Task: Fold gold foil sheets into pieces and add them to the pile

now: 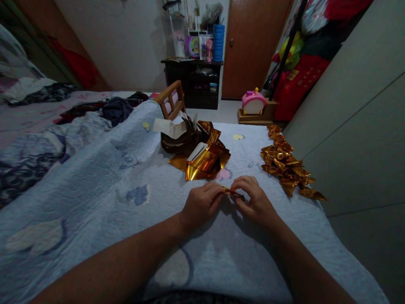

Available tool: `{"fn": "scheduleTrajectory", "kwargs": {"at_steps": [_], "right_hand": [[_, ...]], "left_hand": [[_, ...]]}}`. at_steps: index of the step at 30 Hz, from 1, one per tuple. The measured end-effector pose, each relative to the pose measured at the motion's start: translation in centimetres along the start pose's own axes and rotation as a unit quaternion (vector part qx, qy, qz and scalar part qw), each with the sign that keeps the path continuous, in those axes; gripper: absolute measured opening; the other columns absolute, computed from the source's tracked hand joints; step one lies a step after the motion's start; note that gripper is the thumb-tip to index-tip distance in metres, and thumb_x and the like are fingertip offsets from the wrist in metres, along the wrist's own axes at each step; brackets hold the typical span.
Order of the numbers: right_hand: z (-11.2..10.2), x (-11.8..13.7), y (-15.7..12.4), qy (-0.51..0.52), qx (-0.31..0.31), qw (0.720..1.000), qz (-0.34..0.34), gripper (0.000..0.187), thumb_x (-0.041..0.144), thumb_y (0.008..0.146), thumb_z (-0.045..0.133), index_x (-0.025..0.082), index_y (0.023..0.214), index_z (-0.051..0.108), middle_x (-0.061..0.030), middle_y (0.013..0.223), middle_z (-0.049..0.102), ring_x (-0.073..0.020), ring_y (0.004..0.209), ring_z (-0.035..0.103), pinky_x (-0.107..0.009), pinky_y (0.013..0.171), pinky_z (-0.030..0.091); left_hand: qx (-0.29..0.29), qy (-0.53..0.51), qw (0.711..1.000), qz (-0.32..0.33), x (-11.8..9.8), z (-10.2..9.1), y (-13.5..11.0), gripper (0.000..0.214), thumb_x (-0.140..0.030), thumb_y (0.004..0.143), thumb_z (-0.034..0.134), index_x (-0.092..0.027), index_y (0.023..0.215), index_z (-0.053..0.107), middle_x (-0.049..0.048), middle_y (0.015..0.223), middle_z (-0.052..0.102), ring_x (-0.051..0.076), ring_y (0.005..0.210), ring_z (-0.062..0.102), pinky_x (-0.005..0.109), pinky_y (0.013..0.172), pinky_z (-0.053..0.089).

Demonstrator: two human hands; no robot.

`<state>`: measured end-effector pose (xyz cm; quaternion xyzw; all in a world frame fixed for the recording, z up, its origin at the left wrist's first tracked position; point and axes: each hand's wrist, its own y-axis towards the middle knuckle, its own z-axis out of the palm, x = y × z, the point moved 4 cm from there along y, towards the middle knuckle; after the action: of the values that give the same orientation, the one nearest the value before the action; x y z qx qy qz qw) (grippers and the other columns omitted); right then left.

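My left hand (202, 203) and my right hand (255, 199) meet over the pale blue quilt (104, 190), both pinching a small folded piece of gold foil paper (233, 193) between their fingertips. Just beyond the hands lies a loose stack of gold foil sheets (204, 160). A row of folded gold foil pieces (286, 164) runs along the quilt's right edge, right of my right hand.
A dark round stack of papers (179, 139) with a white sheet on top stands behind the foil sheets. Clothes (115, 109) lie at the far left of the bed. A grey cupboard wall (357, 126) rises on the right. A pink toy (253, 102) sits on the floor.
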<state>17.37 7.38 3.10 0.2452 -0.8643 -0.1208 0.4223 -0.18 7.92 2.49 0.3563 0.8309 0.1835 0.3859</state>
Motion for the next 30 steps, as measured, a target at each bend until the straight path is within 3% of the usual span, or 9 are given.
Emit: {"fn": "scheduleTrajectory", "kwargs": {"at_steps": [4, 12, 20, 30], "right_hand": [[0.2, -0.4, 0.2, 0.041, -0.011, 0.999, 0.024, 0.009, 0.018, 0.089, 0.058, 0.024, 0.087, 0.064, -0.0048, 0.089, 0.066, -0.0229, 0.091, 0.059, -0.038, 0.084, 0.046], [-0.2, -0.3, 0.3, 0.129, -0.019, 0.989, 0.064, 0.007, 0.022, 0.09, 0.062, 0.022, 0.084, 0.065, -0.002, 0.083, 0.063, -0.0185, 0.083, 0.061, -0.032, 0.077, 0.048], [-0.2, 0.2, 0.2, 0.131, -0.022, 0.99, 0.05, 0.005, 0.018, 0.089, 0.063, 0.023, 0.086, 0.063, -0.0019, 0.085, 0.063, -0.018, 0.084, 0.061, -0.032, 0.077, 0.048], [-0.3, 0.5, 0.3, 0.114, -0.022, 0.993, 0.021, 0.011, 0.013, 0.088, 0.06, 0.023, 0.086, 0.062, -0.0016, 0.084, 0.063, -0.0179, 0.083, 0.061, -0.032, 0.077, 0.047]], "left_hand": [[0.005, -0.03, 0.999, -0.033, 0.2, -0.1, 0.1, 0.017, -0.019, 0.098, 0.052, -0.017, 0.1, 0.068, 0.0051, 0.089, 0.074, 0.016, 0.083, 0.071, 0.027, 0.075, 0.056], [0.007, -0.1, 0.989, -0.106, 0.9, 0.2, -0.1, 0.016, -0.015, 0.089, 0.064, -0.018, 0.104, 0.068, 0.0025, 0.089, 0.074, 0.013, 0.073, 0.067, 0.023, 0.066, 0.053], [0.003, -0.075, 0.993, -0.092, 1.2, 0.2, 0.1, 0.013, -0.009, 0.086, 0.058, -0.017, 0.088, 0.067, 0.0013, 0.08, 0.069, 0.013, 0.068, 0.063, 0.023, 0.064, 0.05], [0.017, -0.105, 0.991, -0.076, 0.8, 0.1, 0.3, 0.013, -0.011, 0.089, 0.054, -0.017, 0.092, 0.066, 0.002, 0.08, 0.067, 0.014, 0.073, 0.062, 0.025, 0.067, 0.049]]}}
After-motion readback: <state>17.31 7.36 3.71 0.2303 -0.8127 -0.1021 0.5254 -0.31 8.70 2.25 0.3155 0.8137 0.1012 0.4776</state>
